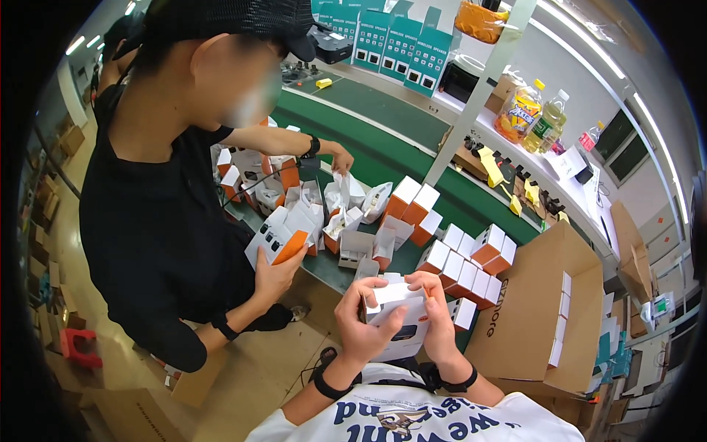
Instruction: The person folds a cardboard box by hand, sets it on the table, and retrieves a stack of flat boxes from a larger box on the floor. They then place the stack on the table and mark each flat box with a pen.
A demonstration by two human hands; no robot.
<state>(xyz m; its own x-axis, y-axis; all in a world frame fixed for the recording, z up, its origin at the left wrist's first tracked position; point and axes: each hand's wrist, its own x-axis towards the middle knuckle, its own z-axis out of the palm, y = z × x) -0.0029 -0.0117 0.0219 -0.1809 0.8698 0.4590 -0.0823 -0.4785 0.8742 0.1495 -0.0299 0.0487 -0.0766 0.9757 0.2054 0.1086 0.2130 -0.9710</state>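
Close together, both hands (401, 313) curled tightly around a white box (398, 318), thumbs on top.

I'm looking at a packing workshop: white-and-orange product boxes (449, 254) crowding the green conveyor belt (383, 147), a cardboard carton (541, 309) standing beside it.

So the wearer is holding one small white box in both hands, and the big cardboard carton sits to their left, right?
Not quite. Both hands, left hand and right hand, do hold the small white box, but the head view shows the big cardboard carton on their right.
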